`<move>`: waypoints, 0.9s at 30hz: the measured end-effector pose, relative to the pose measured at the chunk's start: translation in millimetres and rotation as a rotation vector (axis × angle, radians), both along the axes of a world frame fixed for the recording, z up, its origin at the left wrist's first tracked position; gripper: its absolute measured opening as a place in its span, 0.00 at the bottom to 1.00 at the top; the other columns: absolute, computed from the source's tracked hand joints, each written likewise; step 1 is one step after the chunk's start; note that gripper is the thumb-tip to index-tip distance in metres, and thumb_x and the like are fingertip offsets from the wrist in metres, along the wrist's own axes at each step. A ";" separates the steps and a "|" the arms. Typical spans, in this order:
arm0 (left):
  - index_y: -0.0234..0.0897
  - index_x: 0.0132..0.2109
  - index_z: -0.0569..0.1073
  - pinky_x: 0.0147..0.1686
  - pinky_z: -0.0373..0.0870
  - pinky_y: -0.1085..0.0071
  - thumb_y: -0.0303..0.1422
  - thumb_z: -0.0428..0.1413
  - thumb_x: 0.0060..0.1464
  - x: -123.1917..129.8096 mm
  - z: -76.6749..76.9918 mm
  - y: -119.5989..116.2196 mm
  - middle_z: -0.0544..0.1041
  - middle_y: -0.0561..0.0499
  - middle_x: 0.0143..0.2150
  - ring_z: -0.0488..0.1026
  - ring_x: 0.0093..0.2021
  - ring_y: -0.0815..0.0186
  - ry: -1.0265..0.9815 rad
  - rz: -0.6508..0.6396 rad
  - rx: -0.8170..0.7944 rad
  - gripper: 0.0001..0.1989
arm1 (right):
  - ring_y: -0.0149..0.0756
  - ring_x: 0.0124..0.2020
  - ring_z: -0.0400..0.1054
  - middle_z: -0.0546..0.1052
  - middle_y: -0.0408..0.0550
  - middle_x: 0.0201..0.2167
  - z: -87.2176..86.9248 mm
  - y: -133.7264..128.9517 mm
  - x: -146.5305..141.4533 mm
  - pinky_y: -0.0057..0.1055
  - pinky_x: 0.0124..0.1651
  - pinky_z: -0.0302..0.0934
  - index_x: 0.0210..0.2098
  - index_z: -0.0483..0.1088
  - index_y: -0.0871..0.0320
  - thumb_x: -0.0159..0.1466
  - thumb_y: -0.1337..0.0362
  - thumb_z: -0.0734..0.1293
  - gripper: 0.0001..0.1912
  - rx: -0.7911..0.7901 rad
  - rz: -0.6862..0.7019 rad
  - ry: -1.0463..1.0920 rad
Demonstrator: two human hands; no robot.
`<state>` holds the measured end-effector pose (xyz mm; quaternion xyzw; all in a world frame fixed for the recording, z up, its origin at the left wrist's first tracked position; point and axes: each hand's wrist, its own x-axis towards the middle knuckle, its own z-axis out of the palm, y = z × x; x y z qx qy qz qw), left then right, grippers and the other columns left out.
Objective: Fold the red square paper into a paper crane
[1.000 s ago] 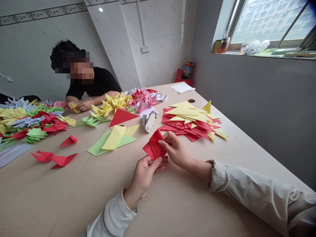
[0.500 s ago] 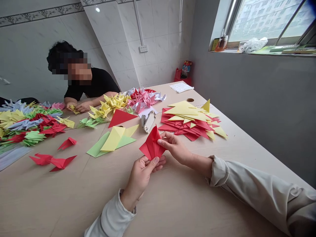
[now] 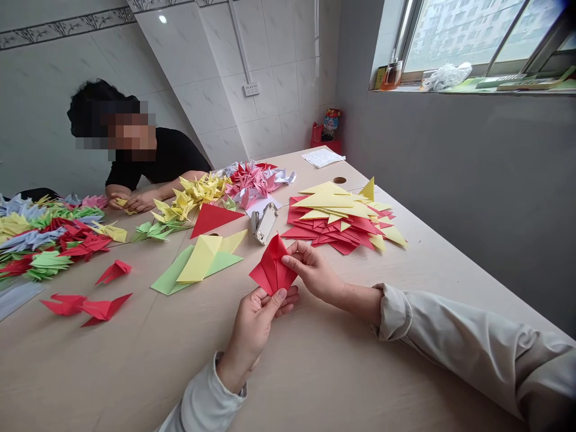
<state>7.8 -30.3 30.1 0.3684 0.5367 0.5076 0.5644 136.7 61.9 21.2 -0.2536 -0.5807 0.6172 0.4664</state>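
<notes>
A partly folded red origami paper is held up over the table between both my hands. My left hand pinches its lower corner, thumb in front and fingers behind. At its right edge, my right hand grips the paper between thumb and fingers. The top flap of the paper stands raised and slightly cupped. Just beyond it a stapler-like metal tool stands on the table. To the right lies a heap of red and yellow folded paper triangles.
Finished red paper cranes lie at the left. Green and yellow sheets and a red triangle are left of my hands. Piles of colourful cranes line the far left. Across the table, a person in black handles yellow paper.
The view has shifted slightly, so most things sit a little farther left. The upper flap of the red paper looks slightly lower and more folded; both hands keep their hold.
</notes>
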 end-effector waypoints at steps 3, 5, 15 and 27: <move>0.30 0.46 0.76 0.46 0.73 0.62 0.38 0.62 0.52 0.9 0.5 -0.8 0.82 0.41 0.42 0.78 0.44 0.56 0.002 0.004 0.009 0.18 | 0.29 0.29 0.61 0.68 0.42 0.29 -1.6 0.3 0.0 0.28 0.32 0.59 0.32 0.65 0.58 0.61 0.54 0.67 0.13 0.049 -0.027 -0.023; 0.30 0.46 0.76 0.46 0.73 0.62 0.38 0.62 0.52 1.6 1.2 -1.3 0.81 0.41 0.42 0.78 0.45 0.56 -0.003 0.000 0.014 0.18 | 0.29 0.29 0.61 0.68 0.42 0.29 -0.9 0.2 0.0 0.28 0.32 0.59 0.32 0.65 0.58 0.62 0.55 0.67 0.13 0.067 -0.040 -0.033; 0.34 0.47 0.75 0.42 0.73 0.63 0.37 0.61 0.53 0.2 -0.7 2.6 0.80 0.45 0.40 0.78 0.39 0.60 -0.057 0.037 0.043 0.16 | 0.29 0.26 0.63 0.69 0.42 0.28 2.7 -8.1 -3.0 0.27 0.28 0.60 0.32 0.63 0.59 0.61 0.56 0.67 0.13 0.073 0.001 -0.057; 0.41 0.53 0.68 0.38 0.72 0.70 0.38 0.60 0.55 -32.6 6.8 14.2 0.80 0.51 0.36 0.76 0.36 0.66 0.055 0.092 0.175 0.20 | 0.30 0.26 0.65 0.72 0.41 0.25 1.9 6.9 5.7 0.26 0.28 0.58 0.35 0.62 0.58 0.59 0.54 0.70 0.16 -0.066 0.287 -0.017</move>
